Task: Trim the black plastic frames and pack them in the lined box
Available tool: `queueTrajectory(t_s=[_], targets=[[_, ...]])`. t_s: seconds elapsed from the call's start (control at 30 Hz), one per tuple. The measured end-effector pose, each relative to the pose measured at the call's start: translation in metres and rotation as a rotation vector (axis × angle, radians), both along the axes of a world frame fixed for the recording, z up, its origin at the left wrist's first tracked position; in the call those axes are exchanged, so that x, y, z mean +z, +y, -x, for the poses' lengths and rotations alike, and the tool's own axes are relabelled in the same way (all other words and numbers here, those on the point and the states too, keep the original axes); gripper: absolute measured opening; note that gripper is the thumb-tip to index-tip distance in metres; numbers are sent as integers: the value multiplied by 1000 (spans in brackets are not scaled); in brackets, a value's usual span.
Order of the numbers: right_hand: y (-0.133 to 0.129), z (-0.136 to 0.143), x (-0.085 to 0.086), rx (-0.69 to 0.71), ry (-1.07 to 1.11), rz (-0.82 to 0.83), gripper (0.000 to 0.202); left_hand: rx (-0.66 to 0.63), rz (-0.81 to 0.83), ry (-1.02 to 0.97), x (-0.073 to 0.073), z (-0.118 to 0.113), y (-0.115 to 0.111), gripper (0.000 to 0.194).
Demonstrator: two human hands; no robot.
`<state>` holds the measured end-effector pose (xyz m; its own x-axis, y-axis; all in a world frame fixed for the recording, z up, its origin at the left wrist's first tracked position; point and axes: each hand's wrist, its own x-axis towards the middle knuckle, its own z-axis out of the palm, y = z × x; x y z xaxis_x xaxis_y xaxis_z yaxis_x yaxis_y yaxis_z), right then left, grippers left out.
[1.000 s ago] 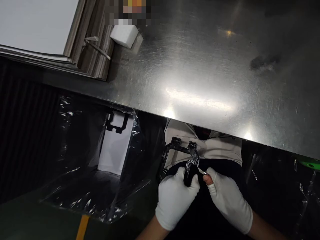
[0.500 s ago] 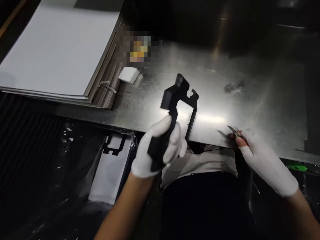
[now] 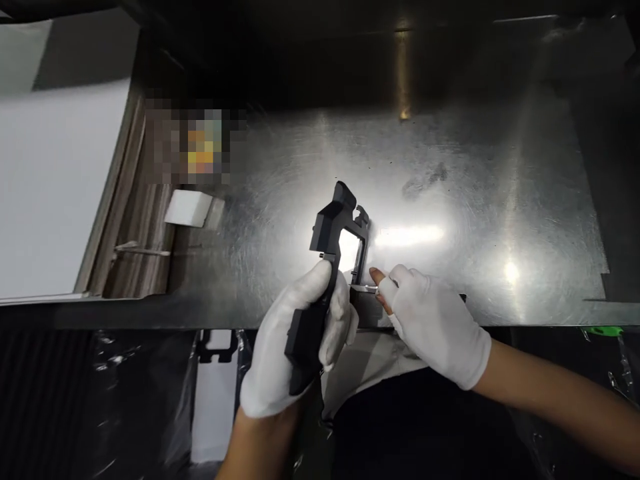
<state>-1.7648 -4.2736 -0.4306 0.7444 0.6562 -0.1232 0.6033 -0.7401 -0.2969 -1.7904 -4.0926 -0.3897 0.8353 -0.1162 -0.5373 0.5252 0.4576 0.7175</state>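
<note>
Gripping a black angular plastic frame (image 3: 327, 230), tilted over the brushed-steel table (image 3: 500, 200), in the gloved left hand (image 3: 280, 340); pinching a thin silver metal blade (image 3: 364, 288) beside it in the gloved right hand (image 3: 430, 320); apparently working the edge, likely calling for steadiness.

A black frame (image 3: 331, 230) is held tilted in the left hand (image 3: 283, 333), a thin blade (image 3: 364, 289) in the right hand (image 3: 433, 320).

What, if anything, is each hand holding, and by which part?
Left hand: the black frame, by its left side, towards the near end. Right hand: a thin bladed tool, apparently by its handle, mostly hidden.
</note>
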Motion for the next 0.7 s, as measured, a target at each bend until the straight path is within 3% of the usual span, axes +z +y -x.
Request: queueTrajectory(t_s=[0.23, 0.37, 0.57, 0.63, 0.7], targets=[[-1, -12, 3, -54, 5, 53, 37, 12, -37, 25, 0, 2, -4, 52], [-9, -15, 0, -207, -84, 21, 43, -6, -50, 4, -1, 1, -3, 53], [-14, -29, -1, -309, -163, 111, 41, 68, 129, -112, -3, 7, 7, 54], [-9, -28, 6, -335, -110, -27, 37, 110, 211, -198, 0, 15, 11, 58], [-3, -20, 13, -376, 41, -325, 41, 127, 331, -297, -1, 27, 15, 60]])
